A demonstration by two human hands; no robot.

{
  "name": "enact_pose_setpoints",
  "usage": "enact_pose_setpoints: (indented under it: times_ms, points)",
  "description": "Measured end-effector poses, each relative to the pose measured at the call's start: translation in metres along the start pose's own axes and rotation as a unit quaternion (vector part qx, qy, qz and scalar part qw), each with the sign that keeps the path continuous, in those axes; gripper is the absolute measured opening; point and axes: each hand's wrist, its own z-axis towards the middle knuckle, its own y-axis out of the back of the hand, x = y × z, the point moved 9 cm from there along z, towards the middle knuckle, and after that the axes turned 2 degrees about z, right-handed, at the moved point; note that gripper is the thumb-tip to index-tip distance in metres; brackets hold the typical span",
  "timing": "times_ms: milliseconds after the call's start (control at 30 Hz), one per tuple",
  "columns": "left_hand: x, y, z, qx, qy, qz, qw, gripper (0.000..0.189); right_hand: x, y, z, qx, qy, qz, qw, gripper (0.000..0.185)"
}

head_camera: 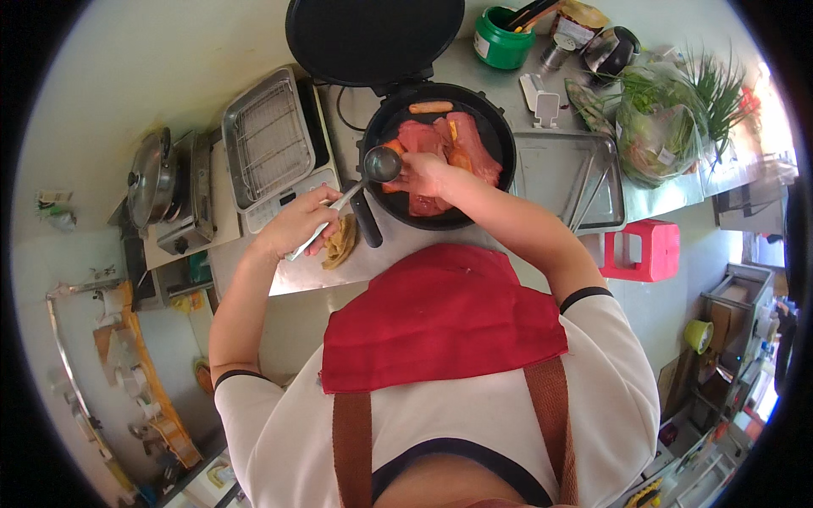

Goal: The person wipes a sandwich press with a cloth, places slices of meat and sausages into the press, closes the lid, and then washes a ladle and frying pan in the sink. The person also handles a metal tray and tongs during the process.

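My left hand (pixel 303 222) grips the light handle of a metal ladle (pixel 382 164), whose round bowl is over the left side of a black electric griddle pan (pixel 438 220). Inside the pan lie slices of red raw meat (pixel 470 143), orange pieces that I cannot name for certain, and a sausage (pixel 430 107) near the back. My right hand (pixel 422 173) reaches into the pan beside the ladle bowl, over the meat; its fingertips are partly hidden, so I cannot tell whether they pinch anything. The pan's round black lid (pixel 375 38) stands raised behind it.
Left of the pan are a metal tray with a wire rack (pixel 270 133), a folded yellowish cloth (pixel 341 242) and a lidded pot (pixel 152 181). To the right are a metal tray (pixel 610 184), a green tub (pixel 505 38) and bagged vegetables (pixel 660 133). The pan's black handle (pixel 366 219) juts toward me.
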Motion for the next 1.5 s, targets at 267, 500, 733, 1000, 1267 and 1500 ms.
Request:
enact_pose_setpoints:
  times_ms: [267,500,733,1000,1267,1500]
  points:
    - [0.008,0.014,-0.004,-0.049,0.006,0.000,0.999,0.029,-0.002,-0.026,0.018,0.005,-0.013,0.010,1.000,0.019]
    - [0.013,0.023,0.007,-0.055,-0.016,-0.035,0.998,0.034,0.011,-0.019,0.039,0.021,0.029,-0.154,0.987,0.015]
    - [0.013,0.032,0.004,-0.074,-0.031,-0.052,0.995,0.032,0.074,-0.059,0.017,-0.010,0.338,-0.636,0.693,0.017]
    - [0.012,0.020,-0.001,-0.058,-0.009,-0.035,0.998,0.030,0.056,-0.049,-0.040,0.006,0.258,-0.886,0.385,0.025]
    - [-0.007,-0.019,0.022,0.024,-0.003,-0.031,0.999,0.028,0.140,-0.005,-0.099,-0.080,0.428,-0.742,0.510,0.016]
    - [-0.043,-0.033,0.052,0.037,-0.056,0.018,0.998,0.026,0.100,0.068,-0.030,-0.013,0.169,-0.155,0.973,0.021]
